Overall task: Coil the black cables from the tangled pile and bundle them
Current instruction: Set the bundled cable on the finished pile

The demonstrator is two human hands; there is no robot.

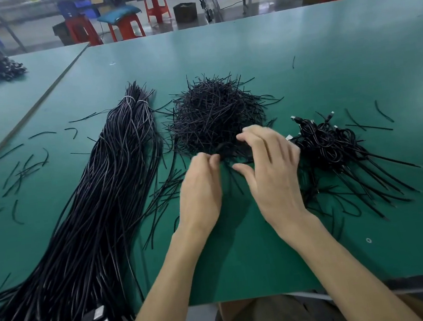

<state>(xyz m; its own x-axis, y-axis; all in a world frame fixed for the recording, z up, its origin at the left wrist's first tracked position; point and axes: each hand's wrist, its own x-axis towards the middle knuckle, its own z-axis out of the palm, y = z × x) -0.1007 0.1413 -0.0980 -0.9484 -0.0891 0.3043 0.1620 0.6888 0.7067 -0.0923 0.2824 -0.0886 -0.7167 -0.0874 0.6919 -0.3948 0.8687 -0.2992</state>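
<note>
USB cable bundle (99, 199) at left; left hand (200, 185) pinches small black coil (226, 150), right hand (272, 169) curved over it, grip unclear; tie pile (212, 110) behind

Both forearms are bare and come in from the lower edge of the view, drawing closer to each other toward the hands. The left hand (200, 188) has its back turned up, the wrist nearly straight. Its fingers are curled, and the tips meet the thumb to pinch a black cable (224, 148). The right hand (272, 172) is just beside it and reaches a little farther forward, also back up. Its fingers (251, 140) are arched and blurred, the thumb is held apart below them, and whether they grip anything is not clear.
</note>
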